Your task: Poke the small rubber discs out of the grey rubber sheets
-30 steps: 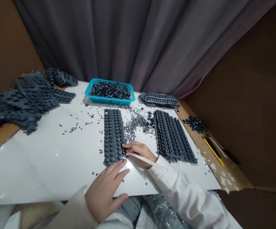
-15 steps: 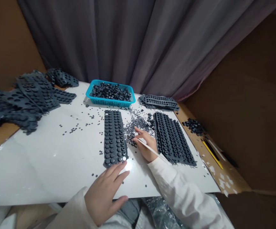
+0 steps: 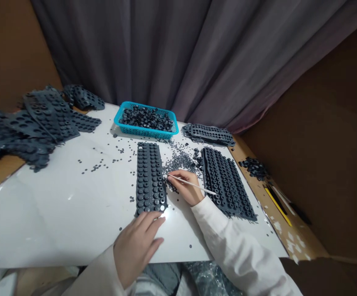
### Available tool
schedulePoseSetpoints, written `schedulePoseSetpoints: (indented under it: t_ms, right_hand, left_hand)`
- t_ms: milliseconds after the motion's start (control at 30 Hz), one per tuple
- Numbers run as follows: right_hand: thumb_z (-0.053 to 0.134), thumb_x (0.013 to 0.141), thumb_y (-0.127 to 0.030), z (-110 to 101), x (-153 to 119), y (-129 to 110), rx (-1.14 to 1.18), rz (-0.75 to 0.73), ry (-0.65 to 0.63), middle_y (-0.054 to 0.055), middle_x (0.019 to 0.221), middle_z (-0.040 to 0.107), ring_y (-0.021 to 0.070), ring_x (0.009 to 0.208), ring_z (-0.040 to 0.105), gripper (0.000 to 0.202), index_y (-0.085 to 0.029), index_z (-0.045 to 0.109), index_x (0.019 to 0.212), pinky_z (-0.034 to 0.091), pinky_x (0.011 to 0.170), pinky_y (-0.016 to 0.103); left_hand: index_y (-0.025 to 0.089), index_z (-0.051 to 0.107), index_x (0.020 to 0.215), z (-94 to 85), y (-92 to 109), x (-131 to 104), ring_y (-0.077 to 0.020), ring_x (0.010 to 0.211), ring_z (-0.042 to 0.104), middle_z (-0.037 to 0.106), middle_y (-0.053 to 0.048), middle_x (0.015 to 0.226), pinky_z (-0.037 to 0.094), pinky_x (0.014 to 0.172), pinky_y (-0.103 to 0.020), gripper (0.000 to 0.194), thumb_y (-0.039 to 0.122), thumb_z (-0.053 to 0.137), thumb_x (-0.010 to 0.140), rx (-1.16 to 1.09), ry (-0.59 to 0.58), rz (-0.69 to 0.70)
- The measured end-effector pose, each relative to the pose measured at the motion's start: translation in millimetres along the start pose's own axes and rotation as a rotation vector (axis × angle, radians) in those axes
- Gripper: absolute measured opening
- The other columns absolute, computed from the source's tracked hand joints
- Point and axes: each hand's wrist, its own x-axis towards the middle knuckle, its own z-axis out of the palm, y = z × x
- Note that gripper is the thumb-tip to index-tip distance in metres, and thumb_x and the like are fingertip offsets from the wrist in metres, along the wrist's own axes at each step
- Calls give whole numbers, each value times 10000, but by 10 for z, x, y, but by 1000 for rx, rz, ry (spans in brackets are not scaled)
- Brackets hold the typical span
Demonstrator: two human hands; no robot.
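In front of me a dark grey rubber strip (image 3: pixel 149 176) with rows of round studs lies lengthwise on the white board. My left hand (image 3: pixel 140 240) rests flat with its fingers stretched, the fingertips on the strip's near end. My right hand (image 3: pixel 186 187) pinches a thin white stick (image 3: pixel 193 185) just right of the strip. The stick's tip is by the strip's right edge; whether it touches I cannot tell. Small dark discs (image 3: pixel 181 160) lie scattered beyond and around my right hand. A stack of studded sheets (image 3: pixel 229 183) lies right of that hand.
A blue basket (image 3: pixel 146 133) full of small black parts stands at the back. Flat perforated strips (image 3: pixel 209 135) lie behind the stack. Perforated sheets (image 3: pixel 49 119) are heaped at the left. A yellow cutter (image 3: pixel 279 204) and black pieces (image 3: pixel 254 168) lie on the right edge.
My right hand has moved left with the white stick, from the scattered discs to the strip's right edge. My left hand stays at the strip's near end. The view has shifted slightly.
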Motion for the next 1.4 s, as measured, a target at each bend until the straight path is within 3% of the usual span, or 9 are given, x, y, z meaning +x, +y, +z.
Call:
schedulePoseSetpoints:
  t_ms: [167,400,500,600,800,967,1167,1267,1400]
  right_hand:
    - [641,794,-335,47,179,72,-55,-127,3,84,844,705,184,739,658,183,-162,686,830,533,682,293]
    - [620,817,-309,114,359,178,-49,-199,-59,107,999,704,214,936,665,140,-176,656,841,509,840,346]
    - [599,834,-302,112,329,170,-43,-224,-113,121,1044,693,218,990,654,131,-177,636,854,501,864,355]
    - [592,840,-286,95,229,154,-43,-246,-165,127,1055,689,215,993,656,113,-178,624,853,507,850,343]
    - [578,851,-297,108,52,188,-83,-277,-225,124,1057,689,214,966,666,122,-186,628,854,516,839,344]
    - [549,871,-290,131,55,234,-122,-305,-236,127,1067,683,210,967,662,121,-189,616,876,524,838,353]
    - [455,915,-257,75,178,287,-376,-483,-330,86,1179,636,187,1046,612,178,-222,629,925,503,914,346]
    - [447,917,-250,36,262,291,-439,-461,-224,82,1197,627,197,1080,594,185,-227,627,956,488,937,361]
    - [472,910,-261,32,319,218,-297,-337,-29,103,1129,659,203,1044,624,141,-203,600,928,492,910,360]
  left_hand:
    - [166,614,867,34,-46,169,-200,786,547,568,-48,800,478,704,-350,192,84,441,887,113,43,-98]
    - [171,611,846,-182,-31,78,-191,729,524,559,-44,753,455,678,-350,268,42,378,884,161,152,-49]
    - [185,601,768,-254,-10,4,-199,689,520,555,-42,708,437,619,-346,280,84,369,888,200,144,-43]
    - [189,602,787,-202,25,-68,-201,704,539,597,-44,751,434,610,-339,237,92,399,860,149,154,-18]
    - [237,617,921,50,42,-248,-188,962,572,669,3,1005,439,814,-311,258,112,409,834,-8,294,25]
    - [227,612,1022,76,-2,-294,-205,1049,567,640,-27,1143,473,838,-303,306,113,419,813,27,200,22]
    - [202,616,1000,-29,-30,-234,-204,921,627,675,-69,1043,537,753,-298,265,128,458,800,-33,161,38]
    - [193,620,974,-87,-23,-193,-209,890,641,687,-73,998,552,711,-296,241,134,477,788,-18,176,63]
    - [195,620,952,-118,-18,-164,-211,871,646,689,-74,987,556,697,-295,230,126,485,778,-11,165,65]
